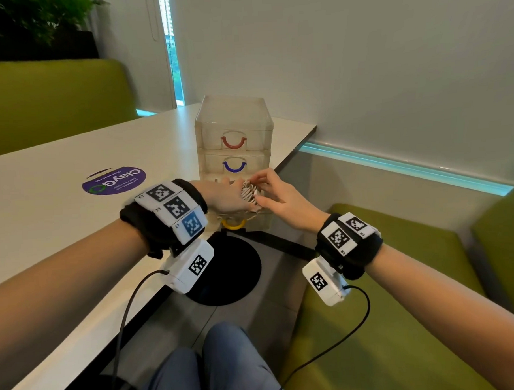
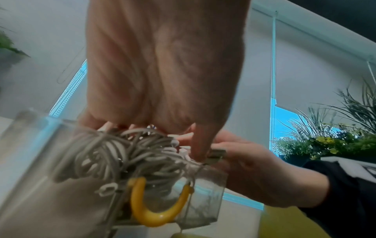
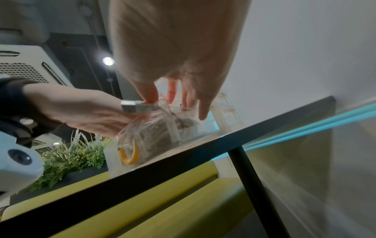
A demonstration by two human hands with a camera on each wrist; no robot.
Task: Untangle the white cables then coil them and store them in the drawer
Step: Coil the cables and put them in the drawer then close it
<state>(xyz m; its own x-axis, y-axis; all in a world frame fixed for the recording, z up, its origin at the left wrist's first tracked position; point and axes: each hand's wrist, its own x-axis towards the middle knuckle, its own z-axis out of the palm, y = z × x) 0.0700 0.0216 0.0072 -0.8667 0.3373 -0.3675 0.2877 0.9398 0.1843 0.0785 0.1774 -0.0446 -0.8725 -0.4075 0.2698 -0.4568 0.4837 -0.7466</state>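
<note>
The white table [image 1: 71,161] carries a clear three-drawer unit [image 1: 234,128] near its right edge, which serves here as the landmark. Left of the unit a round purple sticker [image 1: 113,180] lies flat on the tabletop. The unit's bottom drawer [image 2: 201,199], the one with the yellow handle [image 2: 156,214], is pulled out toward the person. Over that open drawer the left hand [image 1: 220,196] grips a coiled bundle of white cables [image 2: 126,153], fingers curled round it, the coil partly down inside the drawer. Just right of the bundle, the right hand [image 1: 282,198] pinches a USB plug [image 3: 135,108] with its thumb, the other fingers spread.
</note>
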